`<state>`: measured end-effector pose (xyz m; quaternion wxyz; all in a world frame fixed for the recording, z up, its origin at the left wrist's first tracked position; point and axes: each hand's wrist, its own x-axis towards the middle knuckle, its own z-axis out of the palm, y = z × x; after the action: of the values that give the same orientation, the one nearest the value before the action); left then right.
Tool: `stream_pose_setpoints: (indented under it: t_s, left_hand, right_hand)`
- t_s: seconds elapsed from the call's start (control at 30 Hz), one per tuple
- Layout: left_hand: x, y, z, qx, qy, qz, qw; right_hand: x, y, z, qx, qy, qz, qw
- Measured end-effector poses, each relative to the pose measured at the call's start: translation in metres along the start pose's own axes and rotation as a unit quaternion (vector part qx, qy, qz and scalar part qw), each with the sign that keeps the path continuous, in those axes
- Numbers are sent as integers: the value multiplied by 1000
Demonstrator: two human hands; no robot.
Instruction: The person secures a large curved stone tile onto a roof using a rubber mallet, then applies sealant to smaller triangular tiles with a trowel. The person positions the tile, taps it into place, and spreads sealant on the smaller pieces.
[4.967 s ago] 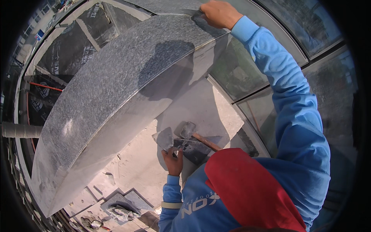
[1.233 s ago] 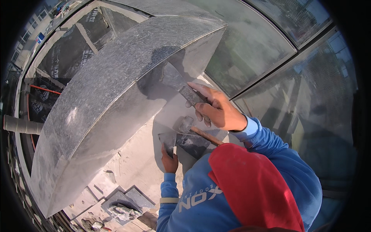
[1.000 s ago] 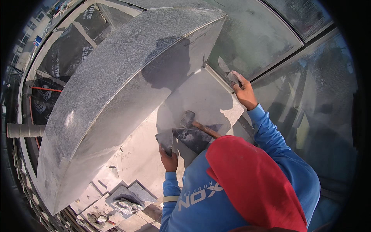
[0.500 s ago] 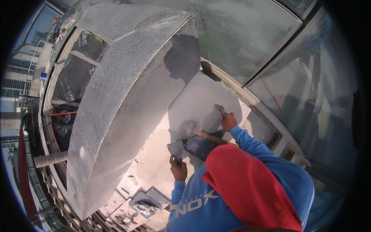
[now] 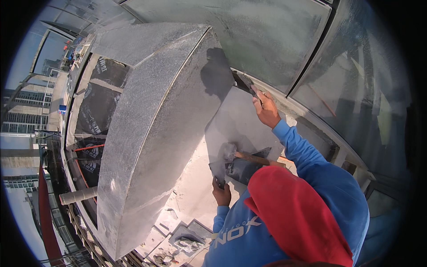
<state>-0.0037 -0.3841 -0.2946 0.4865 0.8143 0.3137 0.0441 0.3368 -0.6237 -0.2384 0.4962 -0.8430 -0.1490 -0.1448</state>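
My right hand (image 5: pixel 267 110) grips a flat scraper (image 5: pixel 247 83) at the gap between a pale grey slab (image 5: pixel 229 118) and the window frame's bottom edge. Lower down, my left hand (image 5: pixel 221 194) holds another flat grey blade or scraper (image 5: pixel 216 169). Beside it, a mallet (image 5: pixel 252 158) with a grey head and wooden handle lies over a dark triangular piece (image 5: pixel 240 173) on the pale slab. A curved grey stone-clad block (image 5: pixel 142 115) rises to the left of both hands, with a shadow across its inner face.
Large dusty glass panels (image 5: pixel 356 93) stand at right. Dark membrane sheeting (image 5: pixel 93 111), orange rods and a wrapped tube (image 5: pixel 78 195) are at left, past the block, with railings and buildings beyond. Loose tiles (image 5: pixel 187 233) and debris lie at the bottom.
My right hand came down from the block's top, moved over the slab, then up to the window-frame gap with its scraper. The view has turned, shifting the block rightward. My left hand keeps its blade.
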Motion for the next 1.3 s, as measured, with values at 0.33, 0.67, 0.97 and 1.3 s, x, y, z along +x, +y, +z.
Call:
stream_pose_setpoints:
  t_s: [0.33,0.67,0.97,1.3]
  left_hand:
    - [-17,8,-15,74,16,20,997]
    - [-31,-17,0,18,41,-57,997]
    - [-14,-18,-6,35,74,-5,997]
    - [-10,-28,-5,55,76,31,995]
  right_hand:
    - [155,-102,55,86,166,54,981]
    - [134,-84,50,85,83,31,992]
    - [208,-151,-40,26,-35,-182,982]
    - [358,-237,7,-207,-263,-398,854]
